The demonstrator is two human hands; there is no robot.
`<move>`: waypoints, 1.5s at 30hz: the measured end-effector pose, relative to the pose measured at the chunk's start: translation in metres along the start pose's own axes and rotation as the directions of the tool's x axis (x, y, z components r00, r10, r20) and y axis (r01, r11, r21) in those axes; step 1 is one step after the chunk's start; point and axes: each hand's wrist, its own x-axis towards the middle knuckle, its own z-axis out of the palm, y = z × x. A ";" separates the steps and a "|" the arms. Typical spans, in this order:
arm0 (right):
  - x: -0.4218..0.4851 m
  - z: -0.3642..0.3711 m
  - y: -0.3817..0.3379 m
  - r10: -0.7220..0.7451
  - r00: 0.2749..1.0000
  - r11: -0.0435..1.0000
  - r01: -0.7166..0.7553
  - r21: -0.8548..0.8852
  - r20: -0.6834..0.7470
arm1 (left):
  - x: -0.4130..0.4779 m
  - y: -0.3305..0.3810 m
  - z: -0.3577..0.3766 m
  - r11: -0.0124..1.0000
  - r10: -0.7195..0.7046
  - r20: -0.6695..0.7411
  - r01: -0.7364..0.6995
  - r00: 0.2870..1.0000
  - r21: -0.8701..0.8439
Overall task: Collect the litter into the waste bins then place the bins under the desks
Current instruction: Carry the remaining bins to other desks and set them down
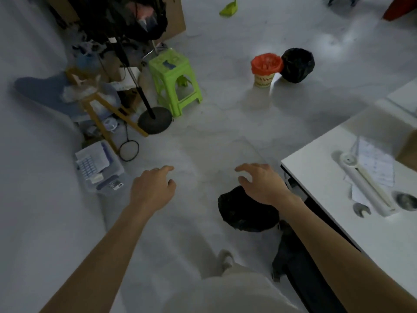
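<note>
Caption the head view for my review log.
Left hand and right hand reach open, the right above the near black-lined bin beside the desk; an orange-lined bin and far black bin stand beyond.

The pale floor point(203, 136) carries a green stool point(174, 80), an orange-lined bin point(266, 68) touching a black bag point(297, 65), and a black-lined bin point(246, 213).

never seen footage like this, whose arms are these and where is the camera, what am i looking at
No machine: a person wears one wide-angle camera on the head, looking down, so what you see is their own left hand and right hand, both open, holding nothing. Under the right hand, a black-bagged waste bin stands on the floor beside a white desk. Farther off stand a woven bin with an orange liner and another black-bagged bin, side by side. A lime-green plastic stool stands to their left.
</note>
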 end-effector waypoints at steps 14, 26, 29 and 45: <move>0.317 -0.077 -0.010 0.312 0.936 0.947 -0.320 -0.022 -0.164 | 0.402 -0.013 -0.087 0.943 0.302 0.044 -0.305 0.952 0.133; 0.465 -0.138 0.004 0.653 0.725 0.757 -0.636 0.152 -0.219 | 0.674 0.114 -0.122 0.722 0.591 0.313 -0.660 0.744 0.206; 0.510 -0.161 0.041 0.691 0.683 0.722 -0.668 0.180 -0.236 | 0.735 0.173 -0.115 0.660 0.654 0.350 -0.732 0.671 0.170; 0.842 -0.397 0.204 0.648 0.727 0.759 -0.643 0.105 -0.228 | 1.098 0.385 -0.183 0.732 0.619 0.319 -0.674 0.718 0.099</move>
